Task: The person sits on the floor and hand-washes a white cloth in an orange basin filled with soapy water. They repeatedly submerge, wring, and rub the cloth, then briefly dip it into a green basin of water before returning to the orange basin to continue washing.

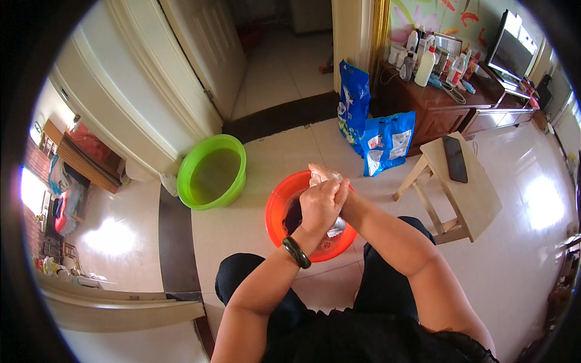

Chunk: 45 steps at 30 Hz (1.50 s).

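Observation:
My left hand, with a dark bangle on its wrist, and my right hand are pressed together above a red-orange plastic basin. Both grip a wet white cloth; one part of it shows past my fingers at the top, another hangs below them. Dark fabric and foamy water lie inside the basin, which stands on the tiled floor between my knees. Much of my right hand's fingers is hidden behind the left hand.
A green basin of murky water stands left by the door frame. Two blue detergent bags stand ahead beside a wooden cabinet. To the right is a wooden stool with a smartphone on it.

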Tool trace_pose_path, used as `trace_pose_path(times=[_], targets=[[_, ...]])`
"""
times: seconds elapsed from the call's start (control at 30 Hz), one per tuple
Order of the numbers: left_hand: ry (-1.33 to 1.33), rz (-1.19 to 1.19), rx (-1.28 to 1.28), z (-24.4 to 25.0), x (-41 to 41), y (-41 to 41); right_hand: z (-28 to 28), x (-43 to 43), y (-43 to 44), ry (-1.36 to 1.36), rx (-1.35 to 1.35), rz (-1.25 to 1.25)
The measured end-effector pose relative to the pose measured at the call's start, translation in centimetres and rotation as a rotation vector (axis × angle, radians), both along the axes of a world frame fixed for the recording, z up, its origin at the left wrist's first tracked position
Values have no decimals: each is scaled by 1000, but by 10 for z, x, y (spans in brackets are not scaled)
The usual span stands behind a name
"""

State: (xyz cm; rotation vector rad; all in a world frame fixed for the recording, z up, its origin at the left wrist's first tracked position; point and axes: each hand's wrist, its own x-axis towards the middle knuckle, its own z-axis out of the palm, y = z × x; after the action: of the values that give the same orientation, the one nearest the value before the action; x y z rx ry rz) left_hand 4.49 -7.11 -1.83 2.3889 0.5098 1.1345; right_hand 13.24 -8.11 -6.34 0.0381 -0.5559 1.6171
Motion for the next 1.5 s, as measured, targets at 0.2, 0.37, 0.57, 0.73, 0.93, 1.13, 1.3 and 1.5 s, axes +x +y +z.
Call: trace_pose_path(times=[0.2,0.37,0.57,0.73,0.93,1.13,1.3,1.5], targets=[[-65,323,-226,4,1,4,31,-16,-20,-447,-794,-359],[2,115,-100,0,1,4,54,-20,-26,-327,-754,-341],[18,138,-143,1,2,2,36,-6,-12,-158,-437,-109],[-98,370,-226,4,2,1,34,-10,-18,-257,-765,-272],[-60,105,-43,-4,2,3,33,-6,-18,-269,-497,-229],[-28,251,-243,-7,1,2,22,-3,-16,-230,-500,-225],[-35,243,-91,-2,2,3,25,-5,-16,-582,-794,-420],[110,101,-94,-6,0,5,17,-4,-9,-87,-354,-156]])
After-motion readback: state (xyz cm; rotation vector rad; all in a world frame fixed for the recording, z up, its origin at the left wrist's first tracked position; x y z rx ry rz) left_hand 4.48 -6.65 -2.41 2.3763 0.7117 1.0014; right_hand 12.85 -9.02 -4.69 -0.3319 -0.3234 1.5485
